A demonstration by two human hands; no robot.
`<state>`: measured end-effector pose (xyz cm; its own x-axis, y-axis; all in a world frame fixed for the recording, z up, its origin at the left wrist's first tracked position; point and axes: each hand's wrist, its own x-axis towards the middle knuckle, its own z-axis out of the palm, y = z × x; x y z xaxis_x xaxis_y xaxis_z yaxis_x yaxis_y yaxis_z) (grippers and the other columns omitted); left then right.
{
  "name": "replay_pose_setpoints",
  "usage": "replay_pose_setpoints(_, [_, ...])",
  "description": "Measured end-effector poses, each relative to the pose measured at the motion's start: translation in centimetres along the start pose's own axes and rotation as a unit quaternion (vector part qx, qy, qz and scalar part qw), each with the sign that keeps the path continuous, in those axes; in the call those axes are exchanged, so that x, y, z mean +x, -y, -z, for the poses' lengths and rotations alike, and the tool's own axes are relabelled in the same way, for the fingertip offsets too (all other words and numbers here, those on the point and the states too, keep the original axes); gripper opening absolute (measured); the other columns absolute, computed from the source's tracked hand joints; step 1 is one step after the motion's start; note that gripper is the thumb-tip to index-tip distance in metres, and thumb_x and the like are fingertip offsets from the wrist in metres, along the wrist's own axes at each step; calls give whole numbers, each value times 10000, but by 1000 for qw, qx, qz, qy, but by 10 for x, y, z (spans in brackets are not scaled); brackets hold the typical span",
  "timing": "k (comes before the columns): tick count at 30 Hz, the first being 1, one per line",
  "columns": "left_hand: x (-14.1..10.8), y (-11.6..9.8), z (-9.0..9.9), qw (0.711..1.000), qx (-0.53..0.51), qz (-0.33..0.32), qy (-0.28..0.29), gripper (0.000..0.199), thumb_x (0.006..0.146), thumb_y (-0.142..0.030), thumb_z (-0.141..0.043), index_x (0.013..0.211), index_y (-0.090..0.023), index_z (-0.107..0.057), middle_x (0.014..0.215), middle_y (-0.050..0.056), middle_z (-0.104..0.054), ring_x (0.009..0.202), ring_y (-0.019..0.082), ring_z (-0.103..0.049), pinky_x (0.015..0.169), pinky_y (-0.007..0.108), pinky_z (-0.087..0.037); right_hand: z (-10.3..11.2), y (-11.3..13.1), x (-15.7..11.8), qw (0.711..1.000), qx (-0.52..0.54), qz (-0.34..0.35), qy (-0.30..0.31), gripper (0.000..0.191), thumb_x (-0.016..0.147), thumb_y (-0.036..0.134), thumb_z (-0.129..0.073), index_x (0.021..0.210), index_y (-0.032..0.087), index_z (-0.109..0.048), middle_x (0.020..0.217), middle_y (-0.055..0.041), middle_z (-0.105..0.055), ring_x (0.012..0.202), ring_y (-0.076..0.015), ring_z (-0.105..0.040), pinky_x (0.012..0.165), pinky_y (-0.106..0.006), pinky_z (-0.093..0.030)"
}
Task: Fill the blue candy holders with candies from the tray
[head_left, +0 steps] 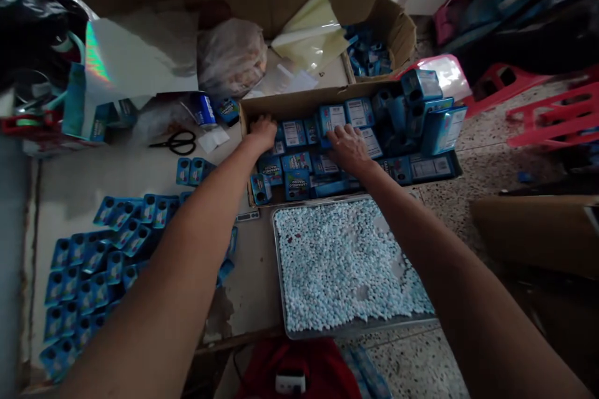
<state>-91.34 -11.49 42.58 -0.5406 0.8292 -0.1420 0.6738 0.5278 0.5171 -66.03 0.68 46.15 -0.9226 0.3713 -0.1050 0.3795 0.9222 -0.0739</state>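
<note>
A long cardboard box (294, 100) holds many small blue candy boxes (297, 184) printed "Caramelo Macizo". My left hand (264, 131) reaches into its left end, fingers stretched toward the back wall, the fingertips partly hidden; it appears to hold nothing. My right hand (347, 146) lies on the candy boxes near the middle, its fingers apart and touching a box with a white label panel (333, 117). At the right end, several blue boxes (444, 128) are stacked above the rim. Just in front stands a tray (279, 262) of small pale-blue and white candies (346, 262).
Many blue boxes (88, 268) lie in rows on the table's left. Black-handled scissors (181, 143), a blue can (204, 110) and a filled plastic bag (233, 56) sit farther back. A round carton (403, 31) holds more blue packs. Red plastic stools (556, 115) lie at right.
</note>
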Motion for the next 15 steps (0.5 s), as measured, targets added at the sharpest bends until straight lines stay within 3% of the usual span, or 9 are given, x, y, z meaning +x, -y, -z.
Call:
replay_pose_setpoints(3, [-3,7,9,997,-72,-15,-3,245,593,-180,-856,766,-200,-683,859,106,-671,1129,429,-655,1043,630,-509,-4,0,-4,1000,-12,0,1,481,1004,167,-495,1475,124,-588,1344,-245,-653,1251,-406,-536,1023,-537,-421])
replay_pose_setpoints(6, [-32,-1,27,983,-179,-28,-20,434,514,-177,-909,892,-193,-697,878,62,-700,1067,370,-694,1031,542,-557,-8,0,0,1000,-9,12,-18,514,1037,149,-408,1524,191,-566,1425,-232,-619,1249,-378,-536,1011,-521,-417])
replay_pose_setpoints(10, [-103,-20,35,890,-446,12,-92,727,593,-373,-944,1222,-225,-611,1113,49,-747,1056,269,-729,963,441,-623,-12,8,16,997,20,64,-27,464,1039,124,-378,1373,206,-689,1528,-186,-585,1282,-354,-533,1057,-532,-414])
replay_pose_setpoints(13, [-150,-29,33,824,-549,93,-101,648,695,-535,-897,1188,-239,-598,1113,59,-754,1001,259,-750,883,429,-656,-8,11,17,998,35,41,-17,405,1015,111,-407,1234,146,-746,1535,-228,-583,1269,-376,-552,987,-532,-483])
replay_pose_setpoints(15, [-174,-33,33,803,-574,114,-112,601,765,-649,-831,1151,-245,-609,1106,65,-757,1015,267,-754,870,423,-664,-1,7,7,998,52,26,-19,385,992,85,-428,1196,142,-750,1485,-235,-624,1271,-377,-561,939,-504,-517])
